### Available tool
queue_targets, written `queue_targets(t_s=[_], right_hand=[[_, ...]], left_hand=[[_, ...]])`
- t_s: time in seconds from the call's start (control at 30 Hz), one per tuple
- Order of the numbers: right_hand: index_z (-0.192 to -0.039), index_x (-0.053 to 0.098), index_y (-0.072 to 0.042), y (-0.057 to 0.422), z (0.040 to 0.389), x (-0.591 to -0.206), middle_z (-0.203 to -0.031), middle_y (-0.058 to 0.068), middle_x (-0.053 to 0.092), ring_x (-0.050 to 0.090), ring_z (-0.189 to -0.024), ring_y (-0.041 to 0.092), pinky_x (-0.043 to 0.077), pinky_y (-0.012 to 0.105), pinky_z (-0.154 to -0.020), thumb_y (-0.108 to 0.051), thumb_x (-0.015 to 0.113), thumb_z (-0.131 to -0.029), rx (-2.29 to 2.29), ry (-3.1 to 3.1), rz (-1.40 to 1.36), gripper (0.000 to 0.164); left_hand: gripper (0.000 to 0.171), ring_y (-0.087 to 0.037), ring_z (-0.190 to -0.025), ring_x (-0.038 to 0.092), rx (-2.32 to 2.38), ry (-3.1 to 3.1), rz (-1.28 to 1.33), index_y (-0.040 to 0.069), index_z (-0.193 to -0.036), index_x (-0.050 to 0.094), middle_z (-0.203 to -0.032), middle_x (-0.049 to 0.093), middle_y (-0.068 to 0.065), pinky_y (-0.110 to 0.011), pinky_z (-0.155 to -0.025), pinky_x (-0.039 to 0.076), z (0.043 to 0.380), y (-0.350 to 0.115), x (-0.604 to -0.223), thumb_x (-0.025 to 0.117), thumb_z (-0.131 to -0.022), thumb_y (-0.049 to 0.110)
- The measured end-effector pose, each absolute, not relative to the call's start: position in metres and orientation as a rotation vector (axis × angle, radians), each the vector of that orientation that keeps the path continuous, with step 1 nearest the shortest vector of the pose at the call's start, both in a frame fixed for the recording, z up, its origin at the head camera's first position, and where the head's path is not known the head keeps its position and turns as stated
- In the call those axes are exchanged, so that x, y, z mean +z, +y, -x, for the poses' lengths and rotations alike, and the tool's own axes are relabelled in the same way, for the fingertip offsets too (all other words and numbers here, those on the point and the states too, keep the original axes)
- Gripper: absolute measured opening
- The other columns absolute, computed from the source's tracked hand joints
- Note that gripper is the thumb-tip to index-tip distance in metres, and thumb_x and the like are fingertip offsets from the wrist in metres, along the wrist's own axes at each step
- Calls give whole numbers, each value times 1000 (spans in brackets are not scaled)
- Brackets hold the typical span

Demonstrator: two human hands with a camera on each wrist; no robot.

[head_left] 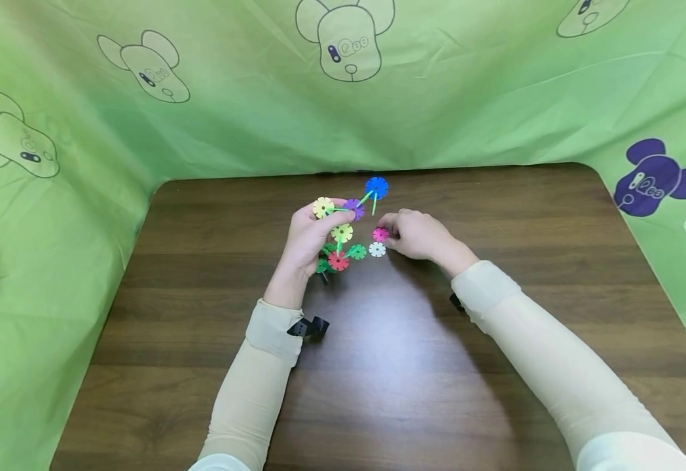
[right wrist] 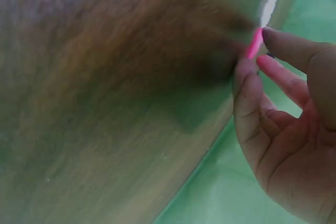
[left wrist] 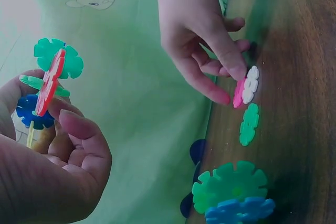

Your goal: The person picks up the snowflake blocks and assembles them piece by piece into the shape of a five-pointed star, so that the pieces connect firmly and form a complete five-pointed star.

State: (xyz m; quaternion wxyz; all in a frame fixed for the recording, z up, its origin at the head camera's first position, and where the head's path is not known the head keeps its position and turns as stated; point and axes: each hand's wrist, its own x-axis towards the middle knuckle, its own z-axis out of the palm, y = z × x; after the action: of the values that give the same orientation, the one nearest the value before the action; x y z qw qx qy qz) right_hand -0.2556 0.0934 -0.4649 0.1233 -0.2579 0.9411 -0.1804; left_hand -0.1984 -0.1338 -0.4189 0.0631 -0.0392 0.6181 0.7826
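My left hand [head_left: 306, 235] grips a plastic construction of notched flower-shaped discs, its thumb across the purple disc [head_left: 353, 209]. Above the thumb, green pieces run up to a blue disc [head_left: 376, 188]. Yellow discs [head_left: 323, 207] sit by the fingers, and lower in the head view come a red disc [head_left: 338, 261] and green discs [head_left: 357, 252]. To the right, thumb and fingertips of my right hand [head_left: 416, 232] pinch a pink disc [head_left: 381, 234]. A white disc [head_left: 377, 249] adjoins the pink one, with a green disc [left wrist: 249, 124] beside it in the left wrist view.
The brown wooden table [head_left: 390, 392] lies below both hands. Green cloth [head_left: 437, 111] printed with cartoon heads hangs along its back and sides. A black wrist device [head_left: 309, 328] is on the left sleeve. A large green disc and a blue disc [left wrist: 239, 212] show low in the left wrist view.
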Motion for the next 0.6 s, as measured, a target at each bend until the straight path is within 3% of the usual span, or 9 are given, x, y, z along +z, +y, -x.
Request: queue_targets(t_s=[0.3, 0.47, 0.6], right_hand=[[-109, 75, -12, 89, 260, -464, -98, 8, 66, 60, -91, 27, 51, 51, -82, -22, 76, -97, -515, 2741, 812, 16], [-106, 67, -5, 90, 263, -463, -100, 12, 61, 57, -93, 29, 49, 49, -87, -23, 76, -97, -538, 2669, 716, 22], [-106, 62, -5, 92, 265, -468, -100, 12, 64, 60, -94, 29, 48, 47, -89, -21, 75, -97, -656, 2593, 614, 23]], left_hand=[[15, -8, -62, 56, 2361, 1887, 107, 5, -102, 77, -81, 71, 1, -20, -52, 43, 201, -134, -420, 79, -88, 11], [16, -9, -62, 57, 2358, 1881, 113, 5, -102, 77, -81, 71, 1, -22, -54, 43, 200, -134, -420, 79, -88, 11], [17, -9, -64, 57, 2354, 1865, 126, 4, -103, 76, -82, 71, 1, -24, -56, 44, 199, -132, -422, 79, -88, 11]])
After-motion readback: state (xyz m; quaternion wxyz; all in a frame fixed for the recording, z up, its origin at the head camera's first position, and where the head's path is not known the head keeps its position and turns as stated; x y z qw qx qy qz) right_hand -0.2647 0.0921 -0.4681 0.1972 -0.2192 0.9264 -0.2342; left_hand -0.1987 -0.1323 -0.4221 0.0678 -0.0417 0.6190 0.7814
